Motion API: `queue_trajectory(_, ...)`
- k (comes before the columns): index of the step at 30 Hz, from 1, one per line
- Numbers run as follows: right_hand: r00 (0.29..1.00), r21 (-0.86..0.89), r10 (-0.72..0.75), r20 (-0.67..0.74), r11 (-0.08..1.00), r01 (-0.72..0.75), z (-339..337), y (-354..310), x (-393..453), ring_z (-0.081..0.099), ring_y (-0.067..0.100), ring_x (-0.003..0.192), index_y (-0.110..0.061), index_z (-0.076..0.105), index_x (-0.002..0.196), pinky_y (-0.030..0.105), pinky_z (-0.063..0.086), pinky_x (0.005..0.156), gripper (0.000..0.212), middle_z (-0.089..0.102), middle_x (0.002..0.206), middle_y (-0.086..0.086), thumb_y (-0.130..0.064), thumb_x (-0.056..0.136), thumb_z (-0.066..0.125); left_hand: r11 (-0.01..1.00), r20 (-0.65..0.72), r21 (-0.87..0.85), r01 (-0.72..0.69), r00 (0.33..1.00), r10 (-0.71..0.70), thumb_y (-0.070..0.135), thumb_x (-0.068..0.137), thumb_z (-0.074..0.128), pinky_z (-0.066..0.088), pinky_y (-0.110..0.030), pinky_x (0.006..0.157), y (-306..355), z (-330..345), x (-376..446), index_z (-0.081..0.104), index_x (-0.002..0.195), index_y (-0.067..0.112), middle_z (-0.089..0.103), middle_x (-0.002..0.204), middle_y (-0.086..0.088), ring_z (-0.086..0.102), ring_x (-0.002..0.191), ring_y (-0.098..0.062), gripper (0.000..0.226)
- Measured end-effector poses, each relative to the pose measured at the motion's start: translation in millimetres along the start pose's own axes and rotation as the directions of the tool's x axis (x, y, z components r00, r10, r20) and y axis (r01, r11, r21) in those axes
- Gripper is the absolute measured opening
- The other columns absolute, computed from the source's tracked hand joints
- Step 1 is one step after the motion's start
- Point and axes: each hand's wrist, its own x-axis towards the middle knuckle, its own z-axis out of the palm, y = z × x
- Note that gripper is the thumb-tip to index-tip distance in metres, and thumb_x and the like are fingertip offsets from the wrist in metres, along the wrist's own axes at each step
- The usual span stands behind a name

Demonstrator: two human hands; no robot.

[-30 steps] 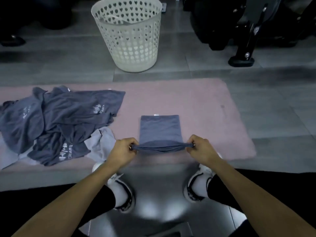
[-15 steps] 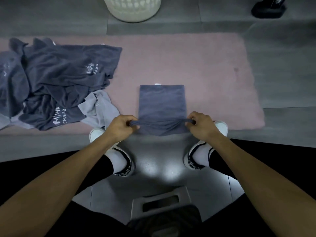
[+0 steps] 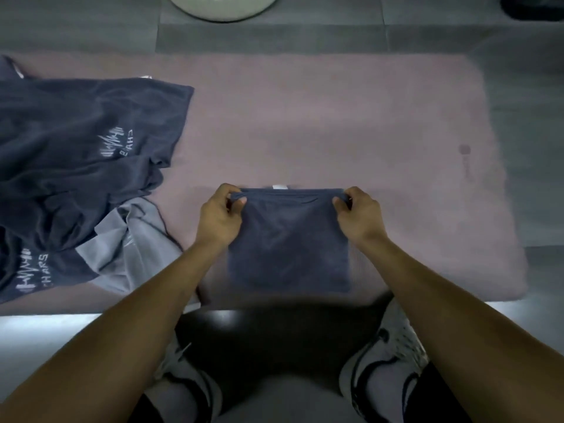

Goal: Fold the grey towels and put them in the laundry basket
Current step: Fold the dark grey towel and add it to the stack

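A dark grey towel (image 3: 288, 239), folded into a near-square, lies on the near part of a pink mat (image 3: 335, 123) spread over the grey tiled floor (image 3: 518, 41). The left hand (image 3: 220, 217) pinches its far left corner between thumb and curled fingers, and the right hand (image 3: 357, 215) pinches the far right corner the same way, so the far edge runs taut between them; a small white tag (image 3: 280, 187) peeks out just beyond that edge. To the left on the mat sits a loose heap of unfolded grey towels (image 3: 82, 154) with white printed lettering, a lighter grey cloth (image 3: 137, 239) partly tucked under its near side. The white laundry basket (image 3: 222, 6) stands on the floor past the mat's far edge, only its base in view. Two white sneakers (image 3: 393, 355) show beneath the forearms.
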Motion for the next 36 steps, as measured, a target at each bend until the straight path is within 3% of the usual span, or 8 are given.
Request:
queue_trajectory(4,1.000,-0.014,-0.024,-0.009,1.000,0.023,11.7,12.6,21.1,0.053,0.008,0.064,-0.015,0.057,0.096,0.021,0.043,0.060,0.017,0.057,0.074,-0.004,-0.030,0.099,0.049,0.995,-0.016,0.079,-0.063,0.998,0.065,0.025,0.098,0.052,0.036,-0.019,0.065,-7.4,11.6,8.6,0.054,0.106,0.016,0.061,0.082,0.004,0.055,0.073,-0.016,0.013)
queue_trajectory(8,0.997,-0.001,-0.026,-0.075,1.000,0.026,18.2,21.0,31.4,0.050,0.002,0.059,-0.017,0.056,0.081,0.005,0.036,0.049,0.025,0.054,0.065,-0.010,-0.035,0.098,0.052,0.991,-0.045,0.105,-0.079,0.995,0.084,0.028,0.099,0.049,0.042,-0.025,0.070,-15.6,18.0,12.6,0.054,0.114,0.019,0.064,0.090,0.004,0.060,0.081,-0.020,0.018)
queue_trajectory(14,0.993,0.014,0.022,-0.119,1.000,-0.020,21.6,24.5,32.2,0.053,0.005,0.060,-0.015,0.059,0.080,0.007,0.040,0.052,0.030,0.060,0.071,-0.005,-0.041,0.094,0.056,0.966,-0.141,0.258,-0.001,0.989,0.039,0.025,0.094,0.053,0.048,-0.034,0.079,-7.2,23.8,11.6,0.051,0.126,0.019,0.062,0.115,-0.009,0.060,0.099,-0.030,0.032)
queue_trajectory(18,0.919,-0.247,-0.298,-0.258,0.940,0.236,26.1,24.2,9.0,0.056,0.021,0.097,-0.010,0.059,0.111,0.029,0.047,0.085,0.031,0.060,0.112,0.007,-0.034,0.094,0.052,0.753,0.079,0.504,-0.422,0.891,0.446,0.024,0.093,0.051,0.035,-0.044,0.111,1.3,37.3,-17.8,0.046,0.140,0.010,0.040,0.147,-0.017,0.041,0.132,-0.034,0.050)
queue_trajectory(21,0.732,-0.490,-0.674,0.098,0.608,0.625,51.4,30.3,-16.6,0.050,0.033,0.125,-0.001,0.054,0.131,0.045,0.036,0.110,0.048,0.055,0.134,0.018,-0.032,0.095,0.043,0.582,0.390,0.571,-0.579,0.815,0.429,0.042,0.098,0.034,0.015,-0.048,0.120,-11.6,64.2,-37.0,0.027,0.151,0.011,0.016,0.160,-0.015,0.015,0.147,-0.033,0.062)
queue_trajectory(23,0.703,-0.498,-0.624,0.340,0.515,0.698,66.6,40.8,-25.6,0.034,0.030,0.141,-0.002,0.038,0.145,0.044,0.020,0.119,0.062,0.037,0.151,0.017,-0.042,0.097,0.037,0.570,0.404,0.617,-0.543,0.840,0.362,0.050,0.098,0.030,0.007,-0.047,0.121,-28.9,67.4,-38.3,0.016,0.154,0.014,0.005,0.162,-0.011,0.004,0.149,-0.029,0.068)
queue_trajectory(30,0.906,-0.636,-0.319,0.278,0.646,0.422,64.0,43.0,-22.3,-0.004,0.025,0.149,-0.007,-0.001,0.153,0.041,-0.006,0.121,0.083,-0.005,0.162,0.013,-0.061,0.092,0.014,0.617,0.209,0.736,-0.278,0.960,0.184,0.057,0.095,0.023,0.002,-0.046,0.121,-47.9,35.3,-40.5,0.008,0.155,0.014,-0.001,0.163,-0.011,0.003,0.149,-0.031,0.075)
queue_trajectory(36,0.841,-0.597,-0.405,0.357,0.594,0.540,69.0,24.7,-9.1,0.000,0.025,0.150,-0.008,0.006,0.154,0.040,-0.003,0.120,0.076,0.002,0.162,0.012,-0.056,0.096,0.014,0.574,0.362,0.653,-0.494,0.869,0.337,0.049,0.099,0.028,0.005,-0.046,0.121,-27.8,60.7,-24.9,0.013,0.155,0.013,0.006,0.162,-0.010,0.002,0.150,-0.027,0.068)
